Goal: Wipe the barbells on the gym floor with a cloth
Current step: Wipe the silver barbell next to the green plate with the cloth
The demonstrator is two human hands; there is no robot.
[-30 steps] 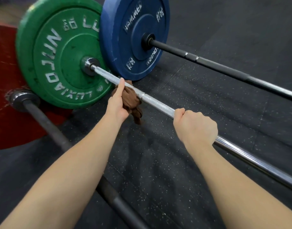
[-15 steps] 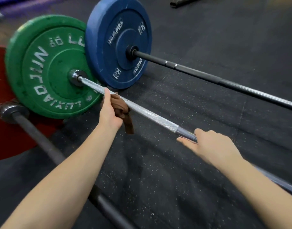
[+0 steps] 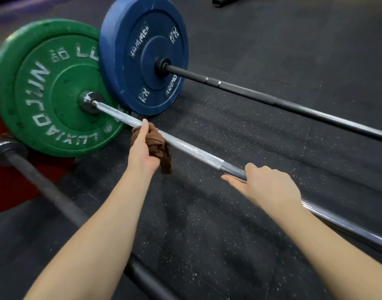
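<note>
The left hand (image 3: 142, 150) grips a bunched brown cloth (image 3: 158, 146) against the silver bar (image 3: 194, 151), near the green plate (image 3: 45, 87). The right hand (image 3: 270, 187) rests further along that bar, fingers straight, thumb over it. Behind lies a black bar (image 3: 250, 94) with a blue plate (image 3: 142, 57); a dark bar (image 3: 56, 191) lies nearer

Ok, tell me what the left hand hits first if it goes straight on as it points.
Gripping the cloth, the left hand points up the silver bar; that stretch looks free, so it would likely meet the collar at the green plate first.
</note>
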